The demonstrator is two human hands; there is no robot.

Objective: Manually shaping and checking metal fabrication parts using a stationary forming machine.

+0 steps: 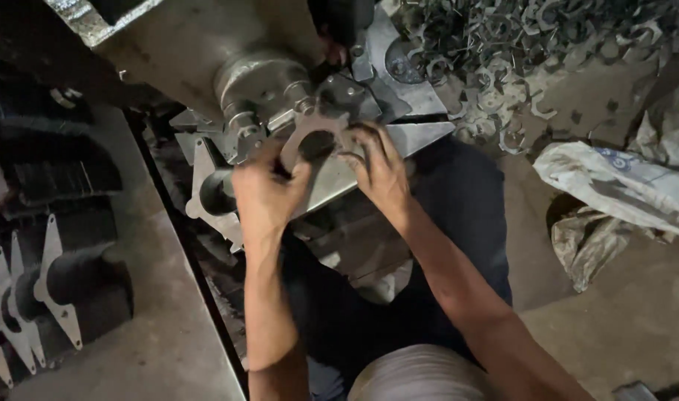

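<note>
**Both hands gripping a flat metal plate at the press**

A flat grey metal plate with a large round hole [315, 141] is lying on the sloped steel bed of a grey press machine [250, 82], right under its rounded head. The left hand [269, 194] is clasping the plate's near-left edge, fingers curled tight around the metal. The right hand [379, 167] is pinching the plate's right edge, fingertips bent down onto it. Both forearms are reaching up from the bottom of the view across the person's dark trousers.

Just left of the left hand, a similar plate with a dark tube [214, 191] is leaning against the machine. Farther left, a row of stacked dark plates with pale pointed ends [50, 289] is standing on a grey bench. Beyond the machine, a heap of small curved metal offcuts [503, 52] is spreading over the floor, and a crumpled white sack [621, 186] is lying to the right.
</note>
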